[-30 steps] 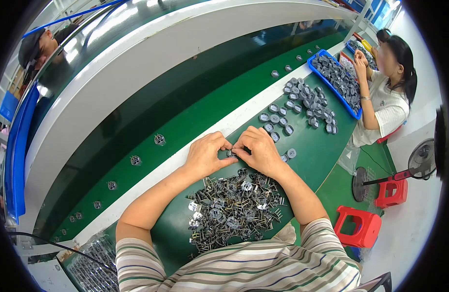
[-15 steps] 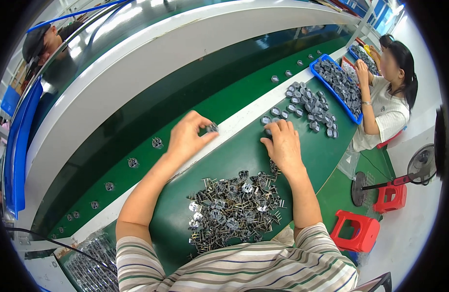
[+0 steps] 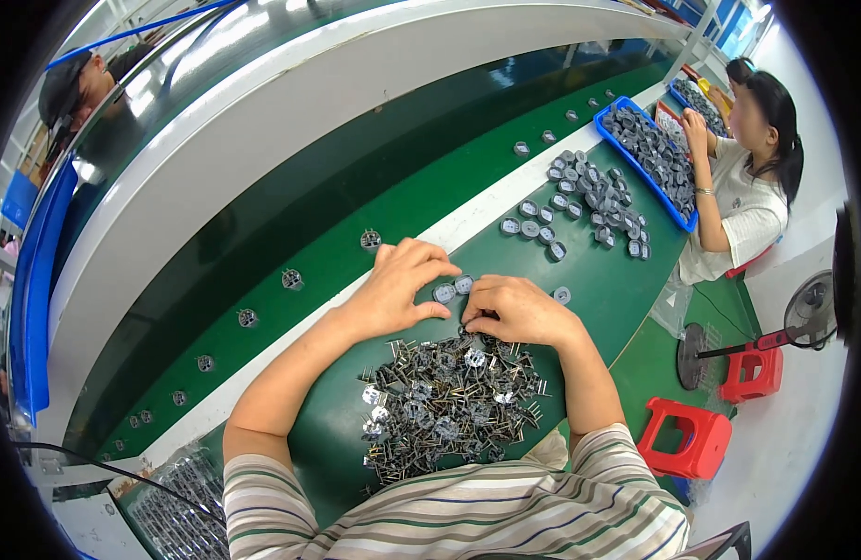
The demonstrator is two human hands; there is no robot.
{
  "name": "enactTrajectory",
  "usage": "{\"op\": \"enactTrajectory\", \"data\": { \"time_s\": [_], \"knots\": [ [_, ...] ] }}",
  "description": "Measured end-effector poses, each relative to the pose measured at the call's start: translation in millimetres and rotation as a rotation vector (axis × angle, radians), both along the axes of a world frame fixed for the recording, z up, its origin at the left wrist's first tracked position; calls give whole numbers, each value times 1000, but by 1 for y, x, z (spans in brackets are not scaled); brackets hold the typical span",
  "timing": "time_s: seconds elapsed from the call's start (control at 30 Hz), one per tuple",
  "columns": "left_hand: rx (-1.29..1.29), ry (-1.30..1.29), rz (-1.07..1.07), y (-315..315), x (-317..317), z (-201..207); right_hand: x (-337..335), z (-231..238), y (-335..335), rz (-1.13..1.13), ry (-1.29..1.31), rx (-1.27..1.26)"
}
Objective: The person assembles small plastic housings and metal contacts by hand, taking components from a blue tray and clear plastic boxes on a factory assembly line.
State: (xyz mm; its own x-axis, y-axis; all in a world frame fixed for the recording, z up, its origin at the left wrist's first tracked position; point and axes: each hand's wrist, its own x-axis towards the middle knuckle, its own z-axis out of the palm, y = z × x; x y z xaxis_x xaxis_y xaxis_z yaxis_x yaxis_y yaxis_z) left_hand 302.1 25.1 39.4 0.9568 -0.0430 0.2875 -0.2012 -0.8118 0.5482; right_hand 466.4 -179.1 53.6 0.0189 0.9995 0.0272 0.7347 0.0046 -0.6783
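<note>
A heap of dark plug inserts with metal pins [image 3: 449,401] lies on the green tabletop in front of me. My left hand [image 3: 398,289] is over the white edge strip, thumb and fingers apart and holding nothing. By its fingertips are two grey round caps [image 3: 444,293], resting on the table. My right hand [image 3: 519,310] is closed at the heap's far edge. Its fingertips pinch a dark pronged plug insert [image 3: 464,329], mostly covered by the fingers. Another grey cap [image 3: 562,296] lies just beyond the right hand's knuckles.
Loose grey caps [image 3: 589,191] spread toward a blue tray [image 3: 685,224] full of them. Pronged pieces [image 3: 292,279] are spaced along the green belt [image 3: 337,252] beyond the white strip. One co-worker sits at the right, another beyond the belt. Red stools [image 3: 684,436] and a fan [image 3: 811,313] stand at right.
My left hand has let go of its piece, now on the belt, and moved right. My right hand has come from the caps to the heap. Belt pieces have shifted left.
</note>
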Motion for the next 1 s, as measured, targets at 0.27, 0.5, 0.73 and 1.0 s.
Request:
{"op": "enactTrajectory", "data": {
  "time_s": [0.27, 0.5, 0.73, 1.0],
  "knots": [
    [55, 104, 169, -5, 0, -9, 19, -8, 0, -458, -27, -61],
    [18, 37, 186, -10, 1, -9, 27, -4, -3, -178, -37, 281],
    [-65, 16, 174, -15, 3, -22, 20, -20, 7, -238, 12, 138],
    [-82, -21, 165, -14, 3, -29, 0, -28, 19, -367, 233, 285]
  ]
}}
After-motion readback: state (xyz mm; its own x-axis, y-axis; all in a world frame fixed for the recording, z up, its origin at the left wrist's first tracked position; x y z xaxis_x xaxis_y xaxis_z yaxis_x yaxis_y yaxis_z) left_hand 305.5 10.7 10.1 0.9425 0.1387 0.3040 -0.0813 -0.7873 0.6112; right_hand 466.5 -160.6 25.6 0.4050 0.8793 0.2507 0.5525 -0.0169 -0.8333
